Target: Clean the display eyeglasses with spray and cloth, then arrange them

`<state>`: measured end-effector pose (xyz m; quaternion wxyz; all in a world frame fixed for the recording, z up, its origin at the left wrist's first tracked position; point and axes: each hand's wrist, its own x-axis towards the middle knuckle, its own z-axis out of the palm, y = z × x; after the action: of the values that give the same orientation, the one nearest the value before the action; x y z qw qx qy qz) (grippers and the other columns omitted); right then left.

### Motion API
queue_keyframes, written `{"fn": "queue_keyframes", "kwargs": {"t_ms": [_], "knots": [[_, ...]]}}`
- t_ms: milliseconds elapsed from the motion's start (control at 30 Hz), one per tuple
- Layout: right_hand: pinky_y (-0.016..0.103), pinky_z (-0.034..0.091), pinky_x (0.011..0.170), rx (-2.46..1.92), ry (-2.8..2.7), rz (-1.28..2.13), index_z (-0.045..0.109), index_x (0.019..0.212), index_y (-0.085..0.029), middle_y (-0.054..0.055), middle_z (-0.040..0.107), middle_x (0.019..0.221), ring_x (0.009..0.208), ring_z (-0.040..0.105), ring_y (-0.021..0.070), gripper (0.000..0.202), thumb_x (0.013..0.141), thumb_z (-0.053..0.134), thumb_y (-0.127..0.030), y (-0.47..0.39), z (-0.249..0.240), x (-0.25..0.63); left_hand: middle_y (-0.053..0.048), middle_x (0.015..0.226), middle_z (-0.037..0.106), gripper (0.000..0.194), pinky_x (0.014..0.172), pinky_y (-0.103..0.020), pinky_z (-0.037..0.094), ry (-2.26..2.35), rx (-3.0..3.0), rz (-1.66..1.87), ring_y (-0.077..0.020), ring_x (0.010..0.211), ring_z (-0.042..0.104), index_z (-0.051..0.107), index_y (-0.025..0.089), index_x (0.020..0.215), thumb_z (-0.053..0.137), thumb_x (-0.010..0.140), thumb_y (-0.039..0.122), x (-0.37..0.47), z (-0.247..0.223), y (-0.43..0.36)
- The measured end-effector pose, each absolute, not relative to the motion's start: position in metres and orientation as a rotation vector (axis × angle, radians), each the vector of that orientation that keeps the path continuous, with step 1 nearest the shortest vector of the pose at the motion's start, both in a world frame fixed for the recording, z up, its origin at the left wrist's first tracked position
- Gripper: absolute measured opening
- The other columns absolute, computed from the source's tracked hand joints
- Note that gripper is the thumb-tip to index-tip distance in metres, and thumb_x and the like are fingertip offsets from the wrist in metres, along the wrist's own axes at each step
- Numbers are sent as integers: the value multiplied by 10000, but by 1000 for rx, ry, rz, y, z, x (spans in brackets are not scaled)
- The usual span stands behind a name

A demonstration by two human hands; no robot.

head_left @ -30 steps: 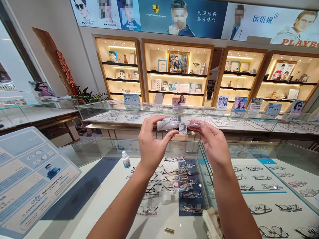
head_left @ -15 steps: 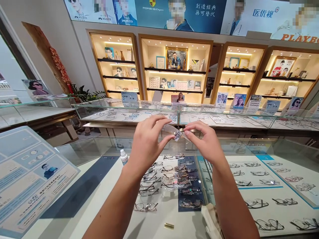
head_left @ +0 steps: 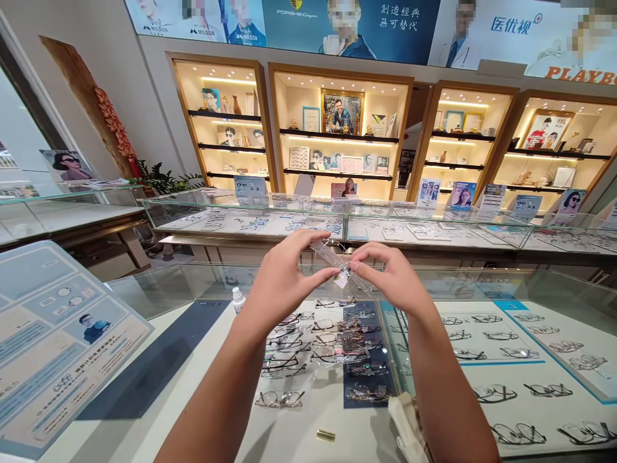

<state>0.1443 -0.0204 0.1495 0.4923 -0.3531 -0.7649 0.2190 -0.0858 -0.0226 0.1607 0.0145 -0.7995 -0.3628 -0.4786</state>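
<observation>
A pair of thin-rimmed glasses with clear lenses (head_left: 328, 253) is held up above the glass display counter, a small tag (head_left: 342, 279) hanging near its middle. My left hand (head_left: 285, 278) grips it from the left, thumb and fingers on the frame's edge. On the other side, my right hand (head_left: 391, 275) pinches the frame near the tag. Fine details of the frame are hard to make out. Beneath both hands, several pairs of glasses (head_left: 324, 339) lie in rows.
A white bottle (head_left: 238, 298) stands left of the rows. A gold-coloured piece (head_left: 326, 435) and a pale cloth (head_left: 407, 426) lie near the front. At the left leans a printed board (head_left: 58, 347). Another glass display case (head_left: 270, 222) stands behind.
The held glasses have tilted and dropped slightly. My right hand has shifted a little left and down, its fingers closer to the tag; my left hand has moved slightly down.
</observation>
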Motion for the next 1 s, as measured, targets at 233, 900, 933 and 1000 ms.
{"fn": "queue_keyframes", "kwargs": {"t_ms": [233,900,933,1000], "knots": [[437,508,1004,-837,-1826,609,768,832,-280,22,760,1010,1008,699,214,146,941,716,-364,-22,151,143,-104,1259,762,545,972,-469,599,-1152,-2568,-1730,-300,1109,725,726,256,1235,898,773,488,-85,158,-16],[434,563,954,-877,-1527,421,776,872,-244,41,788,976,956,729,222,104,913,721,-323,-7,137,128,-10,690,612,329,608,-288,468,-1367,-2373,-2089,-150,654,568,771,210,858,772,891,537,-47,138,-10],[440,558,975,-884,-1543,354,779,876,-251,41,787,996,984,728,229,101,921,708,-307,-8,136,125,-8,647,591,355,573,-286,432,-1391,-2491,-2048,-151,626,548,780,207,830,750,906,552,-45,137,-12],[454,546,1013,-902,-1575,255,783,885,-268,40,781,1036,1039,721,241,117,941,681,-281,-11,136,120,-18,642,609,386,542,-283,392,-1405,-2639,-2050,-164,629,553,801,204,841,743,902,581,-41,135,-12]]}}
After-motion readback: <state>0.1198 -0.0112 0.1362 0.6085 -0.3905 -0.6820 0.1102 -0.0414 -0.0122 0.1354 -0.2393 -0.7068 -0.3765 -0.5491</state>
